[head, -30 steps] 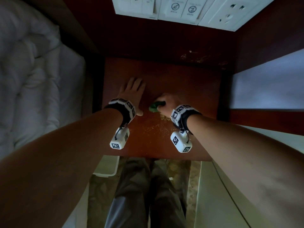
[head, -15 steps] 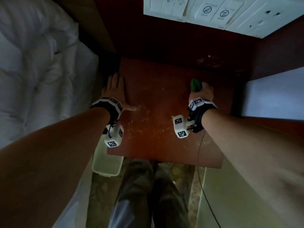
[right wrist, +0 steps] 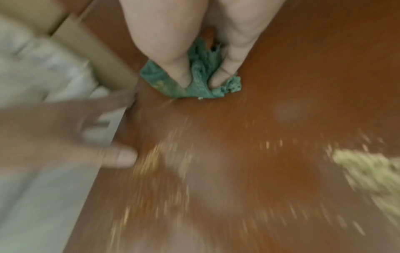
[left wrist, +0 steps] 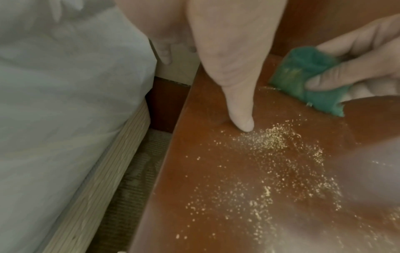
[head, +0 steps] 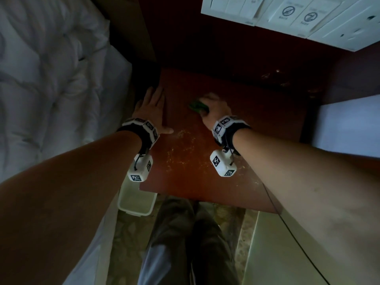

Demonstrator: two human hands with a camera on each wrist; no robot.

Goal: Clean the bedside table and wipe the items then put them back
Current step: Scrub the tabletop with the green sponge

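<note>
Right hand (head: 213, 109) swept green cloth (head: 197, 105) leftward.

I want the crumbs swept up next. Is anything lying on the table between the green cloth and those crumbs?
Nothing visible: bare table top lies between the green cloth, gripped by the right hand, and the crumbs. The left hand rests flat off to the side.

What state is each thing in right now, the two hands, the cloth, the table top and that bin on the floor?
Left hand: flat, fingers straight, pressing on the table's left edge.
Right hand: gripping the cloth against the table.
Green cloth: bunched up, soiled with crumbs.
Bedside table: top scattered with pale crumbs.
White bin: on the floor, open-topped.
</note>
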